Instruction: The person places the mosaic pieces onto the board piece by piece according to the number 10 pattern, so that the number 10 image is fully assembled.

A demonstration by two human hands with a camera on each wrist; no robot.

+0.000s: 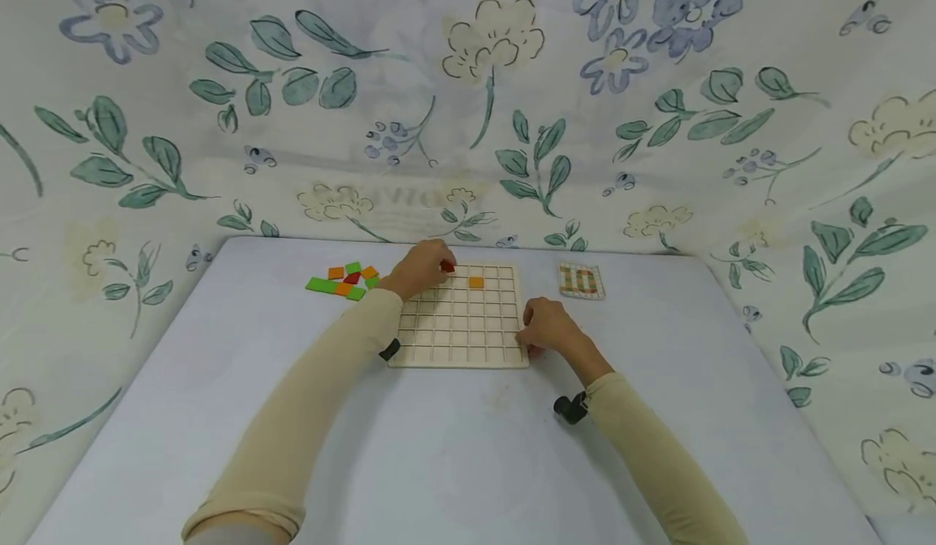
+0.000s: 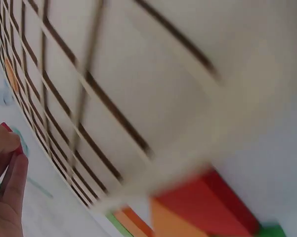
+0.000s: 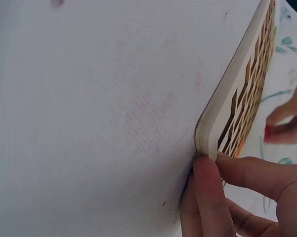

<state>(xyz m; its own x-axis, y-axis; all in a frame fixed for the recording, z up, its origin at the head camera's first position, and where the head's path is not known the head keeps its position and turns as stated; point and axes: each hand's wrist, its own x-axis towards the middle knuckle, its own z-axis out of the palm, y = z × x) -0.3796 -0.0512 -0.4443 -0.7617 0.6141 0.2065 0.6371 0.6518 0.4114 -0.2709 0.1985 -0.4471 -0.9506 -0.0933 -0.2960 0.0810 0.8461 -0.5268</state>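
A square wooden board [image 1: 459, 338] with a raised grid lies flat on the table. Over its far edge, my left hand [image 1: 420, 270] pinches a red tile [image 1: 448, 266] between thumb and fingers, seen also in the left wrist view at the far left. One orange tile [image 1: 476, 283] sits in a cell near the far side. My right hand [image 1: 550, 326] holds the board's right edge near its front corner. In the right wrist view, thumb and fingers [image 3: 207, 185] grip the rim from both sides.
Left of the board lie several loose green, orange and red tiles [image 1: 319, 285], some partly behind the left forearm. A small checkered coloured piece [image 1: 581, 281] lies to the board's right. Flowered cloth [image 1: 468, 123] rises behind the white table [image 1: 468, 464].
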